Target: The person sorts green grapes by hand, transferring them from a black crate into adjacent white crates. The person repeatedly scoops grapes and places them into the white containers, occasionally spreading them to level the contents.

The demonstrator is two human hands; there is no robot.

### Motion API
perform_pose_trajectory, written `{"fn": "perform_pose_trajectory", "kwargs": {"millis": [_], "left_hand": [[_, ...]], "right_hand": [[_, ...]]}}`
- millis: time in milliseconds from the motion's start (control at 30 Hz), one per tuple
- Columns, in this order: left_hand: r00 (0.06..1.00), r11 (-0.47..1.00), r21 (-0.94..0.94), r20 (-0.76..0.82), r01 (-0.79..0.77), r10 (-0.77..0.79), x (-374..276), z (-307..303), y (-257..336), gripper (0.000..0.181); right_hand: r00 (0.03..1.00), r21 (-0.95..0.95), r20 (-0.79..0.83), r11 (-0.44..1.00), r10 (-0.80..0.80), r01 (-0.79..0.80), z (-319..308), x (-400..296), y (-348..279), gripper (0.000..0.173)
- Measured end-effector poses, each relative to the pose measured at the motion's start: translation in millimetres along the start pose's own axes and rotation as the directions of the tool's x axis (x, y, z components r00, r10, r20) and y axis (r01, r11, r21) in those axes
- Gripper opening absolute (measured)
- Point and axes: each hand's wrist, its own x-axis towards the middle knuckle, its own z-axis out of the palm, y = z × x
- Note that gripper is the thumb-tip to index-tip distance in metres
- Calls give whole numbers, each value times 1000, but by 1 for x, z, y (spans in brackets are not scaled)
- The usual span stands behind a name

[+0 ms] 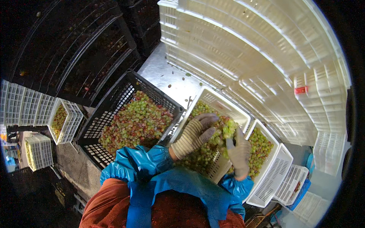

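Observation:
Both my hands wear light work gloves with greyish fingers, and blue sleeve covers reach my wrists. My left hand (194, 134) lies over grapes in a white plastic crate (232, 106), its fingers curled against a bunch of green and reddish grapes (221, 131). On the bunch's other side is my right hand (240, 152), thumb and forefinger at the green grapes; whether it grips them I cannot tell. To the left, a black plastic crate (98, 116) holds many red and green grapes (139, 119). Right of my right hand, another white crate (273, 142) holds mostly green grapes (260, 151).
Tall stacks of white crates (228, 42) rise behind the metal table (174, 82), where loose grapes and leaf bits lie. Dark stacked crates (85, 48) stand at upper left. A white crate of grapes (70, 122) is at far left. More white crates (293, 182) stand at lower right.

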Motion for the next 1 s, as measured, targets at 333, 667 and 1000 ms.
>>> {"fn": "perform_pose_trajectory", "kwargs": {"millis": [333, 667, 1000], "left_hand": [[882, 592, -654, 330, 470, -335, -70, 40, -145, 44], [865, 844, -245, 305, 476, -399, -61, 61, -144, 52], [974, 996, -55, 211, -69, 79, -38, 23, -44, 60]], "right_hand": [[984, 260, 161, 959, 75, -115, 262, -67, 120, 40], [965, 412, 185, 877, 186, -248, 249, -68, 137, 33], [940, 811, 341, 504, 5, -297, 54, -11, 19, 47]]}}
